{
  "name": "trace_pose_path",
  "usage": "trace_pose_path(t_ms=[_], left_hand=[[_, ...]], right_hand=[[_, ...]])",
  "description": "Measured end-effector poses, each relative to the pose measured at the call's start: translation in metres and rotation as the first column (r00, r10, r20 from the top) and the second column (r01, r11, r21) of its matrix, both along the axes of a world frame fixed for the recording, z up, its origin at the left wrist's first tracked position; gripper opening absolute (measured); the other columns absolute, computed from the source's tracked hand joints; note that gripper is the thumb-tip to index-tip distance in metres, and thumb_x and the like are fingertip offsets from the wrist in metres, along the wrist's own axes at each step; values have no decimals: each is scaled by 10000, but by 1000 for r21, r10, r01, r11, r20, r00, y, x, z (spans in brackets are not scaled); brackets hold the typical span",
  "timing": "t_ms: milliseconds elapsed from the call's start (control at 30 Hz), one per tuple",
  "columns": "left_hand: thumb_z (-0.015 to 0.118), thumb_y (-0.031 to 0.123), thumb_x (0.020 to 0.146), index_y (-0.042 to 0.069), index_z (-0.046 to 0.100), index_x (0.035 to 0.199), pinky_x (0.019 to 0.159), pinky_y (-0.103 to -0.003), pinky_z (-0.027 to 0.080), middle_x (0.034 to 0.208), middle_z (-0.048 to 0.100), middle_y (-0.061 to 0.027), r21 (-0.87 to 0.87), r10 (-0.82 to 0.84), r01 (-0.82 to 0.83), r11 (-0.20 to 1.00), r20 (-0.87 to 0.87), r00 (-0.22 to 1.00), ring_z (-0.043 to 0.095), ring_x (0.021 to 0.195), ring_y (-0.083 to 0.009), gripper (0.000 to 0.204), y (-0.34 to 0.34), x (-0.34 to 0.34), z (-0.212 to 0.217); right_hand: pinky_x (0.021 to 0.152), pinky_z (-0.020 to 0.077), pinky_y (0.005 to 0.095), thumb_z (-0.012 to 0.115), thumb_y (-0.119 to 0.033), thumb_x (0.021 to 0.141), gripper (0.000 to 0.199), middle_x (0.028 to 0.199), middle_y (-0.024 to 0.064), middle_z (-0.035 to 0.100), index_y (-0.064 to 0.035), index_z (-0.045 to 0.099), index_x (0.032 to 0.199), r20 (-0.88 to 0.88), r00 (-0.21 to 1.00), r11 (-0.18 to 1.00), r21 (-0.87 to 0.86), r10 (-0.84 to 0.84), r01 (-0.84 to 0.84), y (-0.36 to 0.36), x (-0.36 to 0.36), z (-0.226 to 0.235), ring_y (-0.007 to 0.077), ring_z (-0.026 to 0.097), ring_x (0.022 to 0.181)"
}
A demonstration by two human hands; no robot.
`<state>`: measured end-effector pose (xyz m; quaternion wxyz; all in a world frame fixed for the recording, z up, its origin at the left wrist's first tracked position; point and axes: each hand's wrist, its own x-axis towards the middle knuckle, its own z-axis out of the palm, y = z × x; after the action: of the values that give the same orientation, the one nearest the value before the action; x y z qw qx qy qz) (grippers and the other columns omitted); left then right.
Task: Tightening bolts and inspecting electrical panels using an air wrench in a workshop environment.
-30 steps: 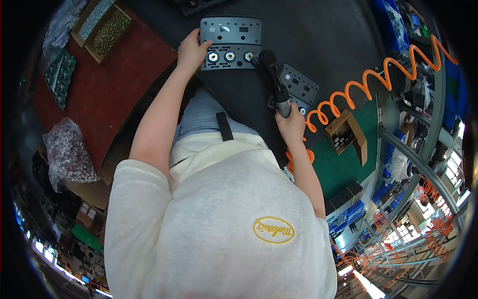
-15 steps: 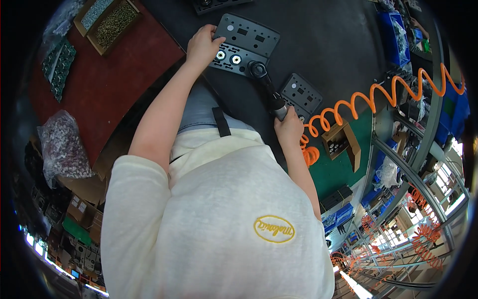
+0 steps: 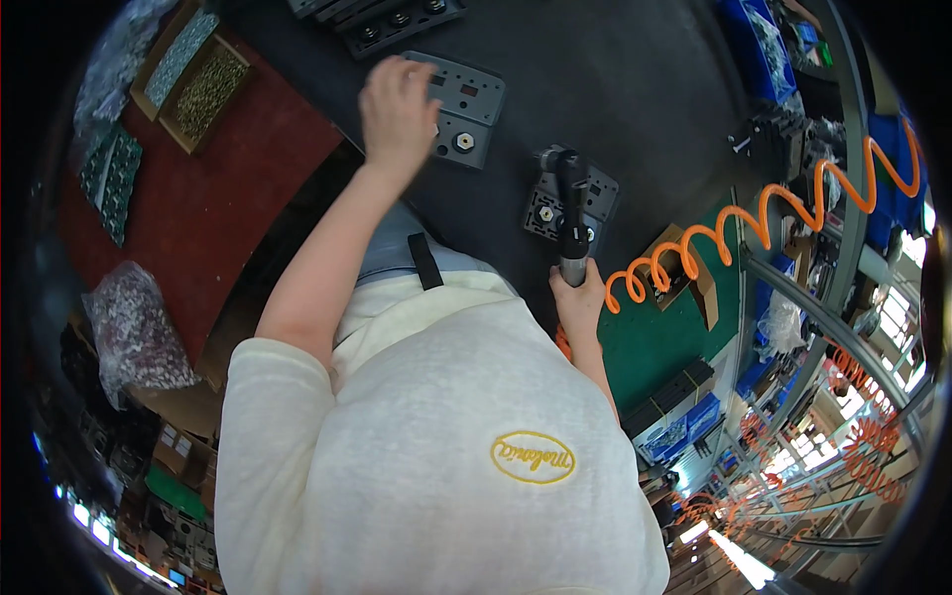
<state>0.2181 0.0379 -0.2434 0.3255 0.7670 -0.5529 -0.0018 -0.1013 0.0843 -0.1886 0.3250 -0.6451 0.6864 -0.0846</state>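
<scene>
Setting: dark rubber-matted tabletop in a workshop.
Left hand: fingers loosely curled, pressing down on grey metal plate with round fittings, apparently to steady it.
Right hand: fingers wrapped around black pneumatic screwdriver, tip over smaller grey plate.
Hose: orange coiled air line, trailing right.

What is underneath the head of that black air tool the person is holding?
A grey metal plate with dark fittings lies on the black bench under the air tool, held by the right hand. The tool hides the spot it meets.
</scene>
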Motion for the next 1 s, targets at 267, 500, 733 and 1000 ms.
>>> trace_pose_path(t_ms=[267,500,733,1000], left_hand=[[563,205,826,111,527,1238,1048,-527,270,1364,461,-102,114,-885,880,462,128,448,307,1357,-254,425,9,-141,-28],[493,141,845,22,568,1175,1044,-393,347,1276,546,-112,148,-902,891,429,127,413,479,1234,-249,359,-19,-127,3],[513,86,817,22,580,1138,998,-400,409,1234,579,-102,27,-766,772,635,156,624,539,1167,-241,334,5,7,47],[642,86,748,54,496,1254,1008,-418,386,1364,468,-93,323,-684,630,706,80,725,475,1226,-257,528,48,31,30]], right_hand=[[537,488,249,661,-12,765,206,757,88,615,8,526,919,375,703,797,291,-604,529,2,-35,9,146,612,601],[531,500,267,671,-30,739,211,714,89,601,5,524,886,411,653,762,205,-636,614,18,-58,11,165,616,588],[524,481,252,641,-25,770,168,726,79,604,2,522,885,383,669,769,261,-637,583,14,-52,4,141,606,593],[537,468,251,634,-34,777,151,692,67,598,8,528,876,377,745,834,291,-550,469,-20,-26,-2,126,595,591]])
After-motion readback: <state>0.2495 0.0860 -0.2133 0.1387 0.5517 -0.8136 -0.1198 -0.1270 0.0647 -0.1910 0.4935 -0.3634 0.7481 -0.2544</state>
